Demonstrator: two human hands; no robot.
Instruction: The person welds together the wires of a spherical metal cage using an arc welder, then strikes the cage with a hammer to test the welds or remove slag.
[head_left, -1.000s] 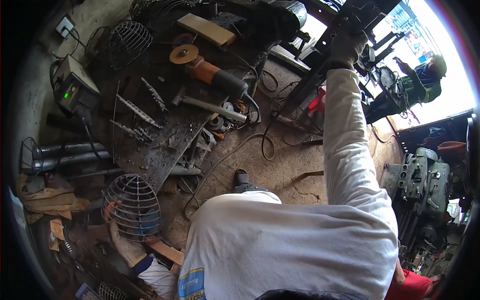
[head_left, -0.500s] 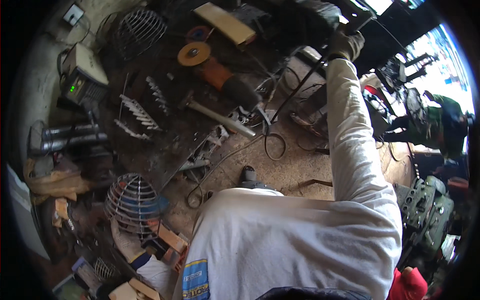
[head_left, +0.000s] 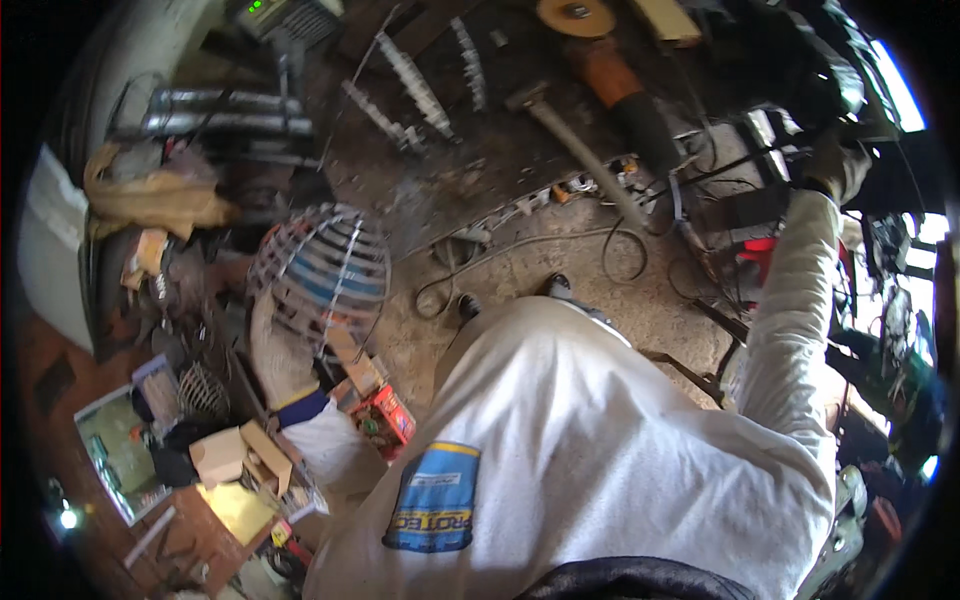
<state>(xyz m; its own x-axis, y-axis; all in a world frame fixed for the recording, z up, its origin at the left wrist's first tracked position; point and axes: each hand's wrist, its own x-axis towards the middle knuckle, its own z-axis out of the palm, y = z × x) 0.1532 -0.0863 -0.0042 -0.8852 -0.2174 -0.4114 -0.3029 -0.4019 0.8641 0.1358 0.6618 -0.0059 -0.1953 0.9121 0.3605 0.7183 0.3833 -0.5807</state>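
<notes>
Fingers of your gloved left hand [head_left: 275,340] are partly hidden by the domed wire cage [head_left: 335,275] at your left; can't tell if they're clamped on it. Your gloved right hand [head_left: 842,170] is out at dark metalwork [head_left: 895,175], too blurred to read finger closure. Angle grinder [head_left: 607,75] lies on the workbench [head_left: 475,185], hammer [head_left: 578,145] just beside it, handle overhanging the edge.

Only clear lettering: blue patch [head_left: 435,500] on my white shirt [head_left: 610,430], one word in big capitals along the bottom, small line on pale strip [head_left: 447,479] above, too blurred for me. Machine [head_left: 300,22] at top edge has green lit display [head_left: 256,5], can't read it. Red box [head_left: 388,415] by my left sleeve [head_left: 325,440]: coloured print, too small.
</notes>
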